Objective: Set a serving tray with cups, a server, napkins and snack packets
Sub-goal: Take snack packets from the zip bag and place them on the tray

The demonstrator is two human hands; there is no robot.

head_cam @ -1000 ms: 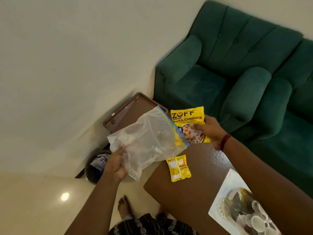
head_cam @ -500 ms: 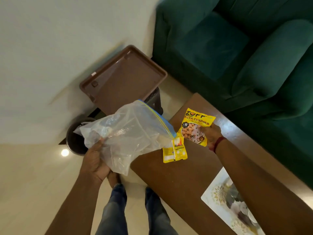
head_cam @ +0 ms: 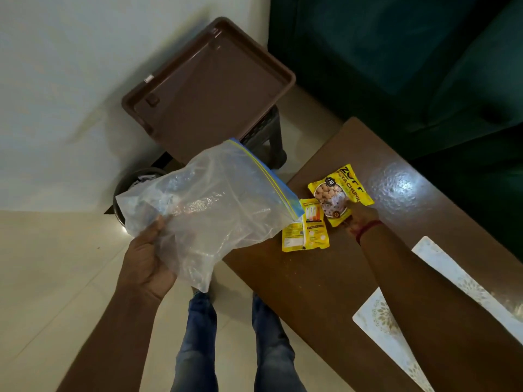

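Note:
My left hand grips a clear zip-top plastic bag by its bottom, held in the air over the floor beside the table. My right hand rests on a yellow soya-chunks snack packet lying flat on the brown table. Two small yellow sachets lie joined on the table just left of that packet. A white patterned serving tray shows at the lower right, mostly hidden by my right arm.
A brown plastic tray-top stand stands against the wall beyond the table's end. A dark bin sits on the floor behind the bag. A green sofa fills the upper right. My legs in jeans stand beside the table.
My right hand has lowered the soya-chunks packet from the air onto the table beside the sachets. The view has tilted downward. My left hand still holds the bag.

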